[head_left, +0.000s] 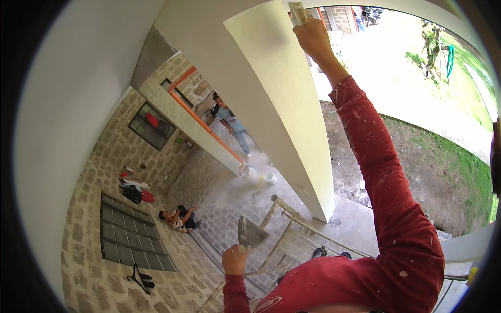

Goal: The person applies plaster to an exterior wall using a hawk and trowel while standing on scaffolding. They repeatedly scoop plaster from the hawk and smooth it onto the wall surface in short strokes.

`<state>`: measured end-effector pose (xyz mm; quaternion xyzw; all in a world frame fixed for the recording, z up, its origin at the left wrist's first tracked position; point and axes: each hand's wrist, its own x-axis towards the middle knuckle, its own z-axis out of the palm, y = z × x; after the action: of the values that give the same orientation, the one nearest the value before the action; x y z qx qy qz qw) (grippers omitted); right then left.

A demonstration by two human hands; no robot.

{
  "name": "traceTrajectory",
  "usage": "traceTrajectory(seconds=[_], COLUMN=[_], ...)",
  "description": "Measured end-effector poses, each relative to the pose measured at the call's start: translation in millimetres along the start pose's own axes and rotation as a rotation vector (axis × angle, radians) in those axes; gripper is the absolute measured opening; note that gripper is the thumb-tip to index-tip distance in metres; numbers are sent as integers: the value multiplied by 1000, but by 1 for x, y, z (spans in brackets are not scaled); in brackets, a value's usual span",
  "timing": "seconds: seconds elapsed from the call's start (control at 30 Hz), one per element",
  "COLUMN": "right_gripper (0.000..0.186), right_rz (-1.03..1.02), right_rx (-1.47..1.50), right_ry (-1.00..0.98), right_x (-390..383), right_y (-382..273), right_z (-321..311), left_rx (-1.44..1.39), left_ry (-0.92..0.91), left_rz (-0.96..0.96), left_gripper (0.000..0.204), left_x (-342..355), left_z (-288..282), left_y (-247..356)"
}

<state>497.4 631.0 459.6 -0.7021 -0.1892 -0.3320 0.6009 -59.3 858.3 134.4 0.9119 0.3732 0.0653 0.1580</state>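
My right hand [314, 40] is raised high and closed round a putty knife [298, 13] with a pale handle or blade. That putty knife is beside the top edge of a pale cream column [271, 57]; I cannot tell whether it touches the surface. Low in the view, my left hand [235, 260] grips a broad putty knife [252, 232] with its wide grey blade turned upward. Whether any filler lies on that blade is hard to make out. Both red sleeves carry white splatters.
Below me are scaffold rails [300, 215] and a plank platform [305, 244]. One person [234, 122] stands beyond the column; another [181, 218] sits by the block wall [83, 250]. White buckets [270, 178] stand on the floor. Outside lies a grassy yard [454, 172].
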Motion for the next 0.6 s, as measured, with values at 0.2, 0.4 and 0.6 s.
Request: traceTrajectory(seconds=[0.2, 0.4, 0.6], right_gripper=[32, 34, 41], right_rz=[-46, -217, -532], right_rx=[35, 6, 84], right_ry=[-127, -125, -53], right_x=[64, 42, -83], right_y=[50, 17, -75], right_z=[25, 36, 41], left_rx=[72, 137, 180], left_ry=[-41, -108, -33], left_rz=[15, -160, -105], left_gripper=[47, 54, 50], left_x=[-20, -87, -36], left_z=[39, 71, 52], left_y=[-42, -83, -69])
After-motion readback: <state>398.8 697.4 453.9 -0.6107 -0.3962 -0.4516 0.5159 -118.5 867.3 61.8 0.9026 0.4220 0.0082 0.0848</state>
